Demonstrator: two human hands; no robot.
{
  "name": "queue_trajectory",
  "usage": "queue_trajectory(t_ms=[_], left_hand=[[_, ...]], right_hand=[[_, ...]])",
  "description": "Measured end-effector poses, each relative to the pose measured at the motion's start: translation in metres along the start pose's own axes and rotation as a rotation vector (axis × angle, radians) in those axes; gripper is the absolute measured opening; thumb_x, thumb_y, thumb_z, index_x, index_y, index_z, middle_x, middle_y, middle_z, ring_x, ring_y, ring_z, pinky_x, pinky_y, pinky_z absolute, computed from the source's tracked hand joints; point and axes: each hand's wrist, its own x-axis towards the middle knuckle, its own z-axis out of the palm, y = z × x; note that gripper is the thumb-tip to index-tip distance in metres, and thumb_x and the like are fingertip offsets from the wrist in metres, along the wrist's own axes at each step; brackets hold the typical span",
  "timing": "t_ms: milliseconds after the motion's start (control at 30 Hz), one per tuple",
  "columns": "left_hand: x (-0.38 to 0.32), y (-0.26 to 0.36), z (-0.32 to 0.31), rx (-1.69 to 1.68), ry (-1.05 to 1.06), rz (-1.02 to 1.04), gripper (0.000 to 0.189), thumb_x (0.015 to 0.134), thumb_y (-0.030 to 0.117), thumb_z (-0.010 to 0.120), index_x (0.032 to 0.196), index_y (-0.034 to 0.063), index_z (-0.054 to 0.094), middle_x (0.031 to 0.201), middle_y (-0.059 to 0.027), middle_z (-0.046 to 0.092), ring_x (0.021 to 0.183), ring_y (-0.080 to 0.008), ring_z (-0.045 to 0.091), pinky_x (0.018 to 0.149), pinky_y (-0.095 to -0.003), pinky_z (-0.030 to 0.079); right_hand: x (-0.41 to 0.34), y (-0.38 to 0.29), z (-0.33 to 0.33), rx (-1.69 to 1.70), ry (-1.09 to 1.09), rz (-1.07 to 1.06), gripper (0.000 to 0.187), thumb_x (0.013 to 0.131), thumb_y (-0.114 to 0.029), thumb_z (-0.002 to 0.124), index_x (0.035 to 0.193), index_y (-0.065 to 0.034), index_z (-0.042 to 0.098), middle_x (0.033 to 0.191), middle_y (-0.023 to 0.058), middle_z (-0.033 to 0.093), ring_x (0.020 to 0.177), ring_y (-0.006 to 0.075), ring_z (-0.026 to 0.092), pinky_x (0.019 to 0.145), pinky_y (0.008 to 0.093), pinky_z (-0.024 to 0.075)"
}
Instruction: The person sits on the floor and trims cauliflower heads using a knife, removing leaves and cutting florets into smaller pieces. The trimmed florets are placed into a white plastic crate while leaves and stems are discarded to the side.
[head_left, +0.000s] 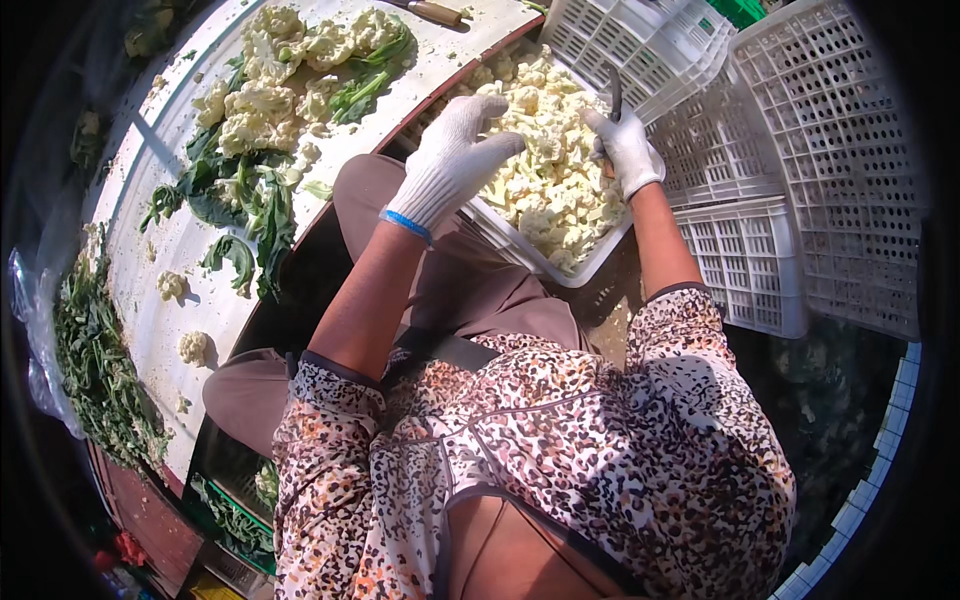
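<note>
My left hand (461, 154), in a white knit glove with a blue cuff edge, hovers over the left side of a white plastic crate (574, 279), its fingers apart with nothing between them. Cut cauliflower florets (551, 157) fill that crate. At the crate's right side my right hand (626, 146), also gloved, is closed on a knife (616, 90), whose dark curved blade points up and away; the handle is mostly hidden by the fingers. On the white tabletop to the left lie large cauliflower pieces (262, 112) with green leaves (274, 217).
Stacked white plastic crates (832, 150) stand at the right. A wooden-handled knife (435, 12) lies at the table's far edge. Small florets (193, 348) are scattered on the tabletop (161, 300), and a heap of leaf trimmings (105, 352) lines its left edge. My knees are beside the table.
</note>
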Motion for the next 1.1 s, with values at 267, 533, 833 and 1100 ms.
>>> queue_trajectory(t_ms=[267,533,833,1100], left_hand=[[-0.173,-0.079,-0.232,0.312,1.256,-0.316,0.054,0.083,0.019,0.082,0.128,-0.0022,0.062,0.131,-0.0172,0.059,0.115,-0.0244,0.062,0.097,-0.0343,0.052],[-0.291,-0.138,-0.309,0.285,1.435,-0.985,0.086,0.073,0.03,0.084,0.144,-0.0024,0.048,0.141,-0.027,0.053,0.126,-0.0365,0.058,0.098,-0.0425,0.053],[-0.32,-0.156,-0.308,-0.477,1.704,-0.597,0.08,0.076,0.02,0.082,0.143,-0.0039,0.047,0.138,-0.0271,0.054,0.125,-0.0359,0.057,0.101,-0.0434,0.05],[-0.317,-0.144,-0.311,0.284,0.878,-1.062,0.096,0.064,0.038,0.082,0.149,0.013,0.047,0.147,-0.0208,0.049,0.133,-0.0389,0.051,0.11,-0.0446,0.045]], right_hand=[[0.047,0.013,0.009,-0.551,-0.047,-0.36,0.053,0.087,-0.024,0.075,0.126,0.0084,0.058,0.114,0.021,0.07,0.103,0.0262,0.067,0.09,0.0363,0.0511],[-0.083,-0.091,0.258,-0.187,-0.652,-0.384,0.045,0.091,-0.012,0.064,0.132,-0.0018,0.051,0.098,0.0102,0.065,0.06,0.0101,0.059,0.05,0.0264,0.0487],[-0.193,-0.093,0.519,-0.42,-1.01,-1.064,0.049,0.084,-0.022,0.066,0.131,-0.009,0.062,0.122,0.017,0.062,0.102,0.0311,0.065,0.094,0.0387,0.052],[-0.216,-0.074,0.62,-0.668,-1.102,-1.132,0.051,0.086,-0.029,0.068,0.136,-0.0233,0.057,0.127,0.019,0.057,0.113,0.0388,0.063,0.098,0.045,0.0508]])
